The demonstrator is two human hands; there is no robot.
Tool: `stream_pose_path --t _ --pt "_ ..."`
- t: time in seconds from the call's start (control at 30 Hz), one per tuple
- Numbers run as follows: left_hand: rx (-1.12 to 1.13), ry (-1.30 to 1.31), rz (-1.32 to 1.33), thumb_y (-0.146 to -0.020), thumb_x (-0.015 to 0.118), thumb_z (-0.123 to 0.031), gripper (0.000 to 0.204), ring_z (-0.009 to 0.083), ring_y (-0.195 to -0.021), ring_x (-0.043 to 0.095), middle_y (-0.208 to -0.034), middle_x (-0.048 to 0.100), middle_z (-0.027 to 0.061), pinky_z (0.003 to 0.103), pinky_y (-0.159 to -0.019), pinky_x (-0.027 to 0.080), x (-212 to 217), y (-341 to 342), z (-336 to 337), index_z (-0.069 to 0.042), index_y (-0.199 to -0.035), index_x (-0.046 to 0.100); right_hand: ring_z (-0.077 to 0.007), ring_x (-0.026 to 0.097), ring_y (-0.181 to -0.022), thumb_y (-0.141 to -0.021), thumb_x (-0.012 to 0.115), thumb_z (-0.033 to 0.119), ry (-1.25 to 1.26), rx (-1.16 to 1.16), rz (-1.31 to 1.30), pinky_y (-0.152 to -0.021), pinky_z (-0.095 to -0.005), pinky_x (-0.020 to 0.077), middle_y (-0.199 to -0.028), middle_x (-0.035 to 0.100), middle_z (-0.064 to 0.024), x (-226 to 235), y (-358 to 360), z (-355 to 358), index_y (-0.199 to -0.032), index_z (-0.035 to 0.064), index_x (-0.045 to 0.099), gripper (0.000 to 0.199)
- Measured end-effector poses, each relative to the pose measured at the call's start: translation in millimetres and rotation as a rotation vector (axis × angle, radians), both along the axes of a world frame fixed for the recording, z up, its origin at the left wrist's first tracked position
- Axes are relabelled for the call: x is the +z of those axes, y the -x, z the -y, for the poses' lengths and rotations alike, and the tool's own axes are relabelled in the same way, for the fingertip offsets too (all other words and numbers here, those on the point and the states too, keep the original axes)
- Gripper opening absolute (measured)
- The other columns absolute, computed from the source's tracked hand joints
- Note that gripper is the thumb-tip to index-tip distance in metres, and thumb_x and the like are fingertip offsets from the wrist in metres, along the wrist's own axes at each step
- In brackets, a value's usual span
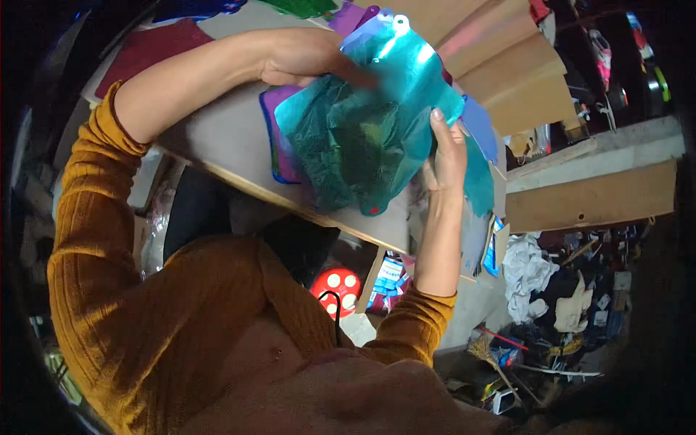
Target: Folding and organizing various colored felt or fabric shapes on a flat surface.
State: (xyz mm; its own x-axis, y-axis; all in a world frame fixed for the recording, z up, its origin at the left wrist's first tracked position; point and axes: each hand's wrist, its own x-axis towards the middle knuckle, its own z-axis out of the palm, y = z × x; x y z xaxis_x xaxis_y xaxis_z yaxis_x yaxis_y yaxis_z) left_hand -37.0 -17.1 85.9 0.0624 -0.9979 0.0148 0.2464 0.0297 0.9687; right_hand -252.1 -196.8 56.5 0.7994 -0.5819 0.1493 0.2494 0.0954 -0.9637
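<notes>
A shiny teal foil bag with darker green stuff showing inside lies tilted over the edge of a wooden board. My left hand rests on the bag's upper left part, fingers pressed down onto the foil. My right hand grips the bag's right edge, thumb up along the foil. Under the bag lie a purple sheet with a blue rim and a blue sheet.
A dark red sheet lies at the board's far left. Cardboard boards stack at the upper right. Below the board stand a red round thing with white dots, printed packets and a heap of white cloth among floor clutter.
</notes>
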Motion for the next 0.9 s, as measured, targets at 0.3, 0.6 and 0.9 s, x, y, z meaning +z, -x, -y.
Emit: stream_pose_path --t 0.3,0.6,0.9 --pt "0.171 -0.162 0.504 -0.087 0.074 -0.026 0.021 0.0043 -0.068 0.052 -0.082 0.064 -0.0016 0.024 -0.054 0.035 -52.9 -37.5 -41.4 -0.009 -0.099 0.067 -0.0178 0.069 -0.085 -0.095 0.066 0.023 0.130 -0.219 -0.217 -0.076 -0.0314 0.0574 -0.103 0.072 -0.0081 -17.2 -22.0 -2.6 -0.113 0.0041 0.065 0.026" --pt "0.249 -0.220 0.601 -0.090 0.065 -0.019 0.022 0.0327 -0.096 0.065 -0.097 0.068 0.0174 0.038 -0.080 0.051 -92.7 -86.4 2.2 -0.004 -0.107 0.067 -0.0150 0.068 -0.075 -0.093 0.070 0.025 0.137 -0.180 -0.601 -0.064 -0.0270 0.0535 -0.092 0.072 -0.0061 -22.4 -62.5 17.7 -0.098 0.0052 0.070 0.021" --pt "0.306 -0.167 0.874 -0.084 0.071 -0.013 0.070 0.0267 -0.122 0.056 -0.132 0.058 0.0187 0.038 -0.106 0.043 -109.9 -53.0 -38.9 -0.003 -0.146 0.040 -0.0109 0.065 -0.072 -0.090 0.073 0.019 0.096 -0.156 -0.527 -0.065 -0.0253 0.0505 -0.088 0.072 -0.0022 -86.1 -56.2 10.6 -0.093 0.0072 0.072 0.012"
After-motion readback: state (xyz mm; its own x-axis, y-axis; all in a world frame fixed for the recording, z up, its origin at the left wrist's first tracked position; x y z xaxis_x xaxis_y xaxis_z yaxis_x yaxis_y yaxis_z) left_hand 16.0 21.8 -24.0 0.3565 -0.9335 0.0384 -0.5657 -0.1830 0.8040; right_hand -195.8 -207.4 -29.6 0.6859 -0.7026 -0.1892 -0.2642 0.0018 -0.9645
